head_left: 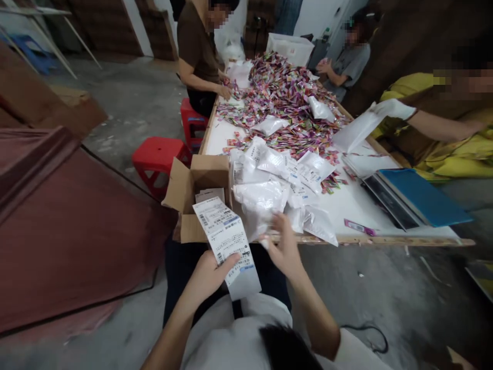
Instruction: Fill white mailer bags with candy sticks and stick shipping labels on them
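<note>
A folded strip of printed shipping labels (pixel 225 231) hangs from my left hand (pixel 215 267), the thumb pressed over its front. At the table's front edge my right hand (pixel 284 246) is beside a plump white plastic mailer bag (pixel 260 200). Its thumb and fingers are apart and a little smeared by motion; whether they touch the bag is hard to tell. Behind that bag lies a pile of white mailer bags (pixel 287 167) with printed labels. Close to my left hand stands an open cardboard box (pixel 210 172) with printed papers inside, partly hidden by the label strip.
Small purple and pink packets (pixel 285 97) are heaped on the white table (pixel 346 210). A blue folder (pixel 419 198) rests at the right edge. Red stools (pixel 159 154) stand left. Several co-workers sit around; one gloved hand (pixel 395 109) holds a white bag (pixel 358 131).
</note>
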Demonstrator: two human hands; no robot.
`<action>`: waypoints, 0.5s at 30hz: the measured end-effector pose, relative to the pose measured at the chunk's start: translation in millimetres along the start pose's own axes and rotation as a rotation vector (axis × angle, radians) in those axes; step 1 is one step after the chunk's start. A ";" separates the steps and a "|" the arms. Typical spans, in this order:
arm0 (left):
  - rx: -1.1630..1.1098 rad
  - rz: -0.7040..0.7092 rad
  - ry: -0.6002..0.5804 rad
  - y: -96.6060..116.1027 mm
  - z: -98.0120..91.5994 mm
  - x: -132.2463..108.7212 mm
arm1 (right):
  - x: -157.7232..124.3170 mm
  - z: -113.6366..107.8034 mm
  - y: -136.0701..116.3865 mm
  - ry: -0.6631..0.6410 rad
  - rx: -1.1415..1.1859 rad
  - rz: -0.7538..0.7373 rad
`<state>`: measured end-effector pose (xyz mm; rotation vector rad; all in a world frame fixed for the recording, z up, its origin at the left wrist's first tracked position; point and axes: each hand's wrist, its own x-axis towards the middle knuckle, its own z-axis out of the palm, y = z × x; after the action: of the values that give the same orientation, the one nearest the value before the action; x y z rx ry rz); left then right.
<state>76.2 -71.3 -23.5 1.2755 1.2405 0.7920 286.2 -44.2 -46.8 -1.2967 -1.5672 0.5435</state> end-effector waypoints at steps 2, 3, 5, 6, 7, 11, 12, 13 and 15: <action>0.026 0.046 0.007 -2.3 1.6 -2.5 | 3.9 14.1 -28.4 -0.194 0.243 -0.055; -0.021 0.047 0.008 -3.0 1.2 -3.2 | 5.7 22.2 -37.8 -0.210 0.308 -0.074; -0.255 -0.011 0.027 -2.7 -2.3 -3.2 | 7.1 34.6 -46.8 -0.184 0.325 -0.136; -0.409 -0.060 0.044 -1.5 -4.9 -2.8 | 6.2 37.2 -47.5 -0.192 0.302 -0.191; -0.549 -0.113 0.061 0.5 -7.7 -2.2 | 4.1 37.3 -46.7 -0.227 0.274 -0.263; -0.692 -0.251 0.096 12.6 -9.6 1.2 | -8.9 21.1 -40.6 -0.308 0.159 -0.452; -0.671 -0.266 0.108 15.5 -7.1 2.1 | -11.5 16.7 -39.9 -0.298 0.132 -0.453; -0.658 -0.276 0.128 17.9 -3.9 3.0 | -13.4 13.4 -39.8 -0.289 0.108 -0.447; -0.653 -0.283 0.188 20.2 3.0 4.6 | -15.4 11.4 -41.8 -0.269 0.066 -0.449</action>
<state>84.0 -64.0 -5.5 0.4953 1.1393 1.0124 255.6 -69.1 -23.4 -0.8055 -1.9734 0.4891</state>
